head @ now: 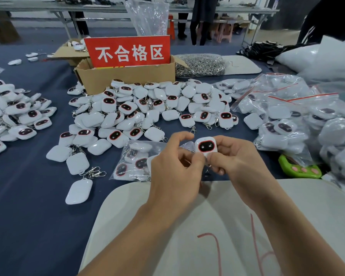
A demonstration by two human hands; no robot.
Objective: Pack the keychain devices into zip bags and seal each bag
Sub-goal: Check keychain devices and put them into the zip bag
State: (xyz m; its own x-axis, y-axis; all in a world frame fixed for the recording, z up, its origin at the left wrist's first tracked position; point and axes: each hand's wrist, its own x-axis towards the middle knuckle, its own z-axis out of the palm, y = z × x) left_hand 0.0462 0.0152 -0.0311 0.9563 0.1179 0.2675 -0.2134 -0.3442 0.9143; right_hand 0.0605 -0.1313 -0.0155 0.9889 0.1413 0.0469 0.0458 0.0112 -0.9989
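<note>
My right hand (235,156) pinches a white keychain device (204,146) with a red-rimmed dark face, held upright above the table. My left hand (175,168) has curled fingers against the device's lower left edge and seems to pinch a clear zip bag (187,145) that shows behind it; the bag's shape is mostly hidden by the fingers. Just to the left lies a clear bag (130,163) holding several devices. A big loose pile of devices (147,108) covers the middle of the table.
A cardboard box (126,76) with a red sign (128,50) stands behind the pile. Filled red-zip bags (287,108) heap at the right, another device pile (14,114) at the left. A green gadget (299,168) lies at the right. A white sheet (127,216) lies under my arms.
</note>
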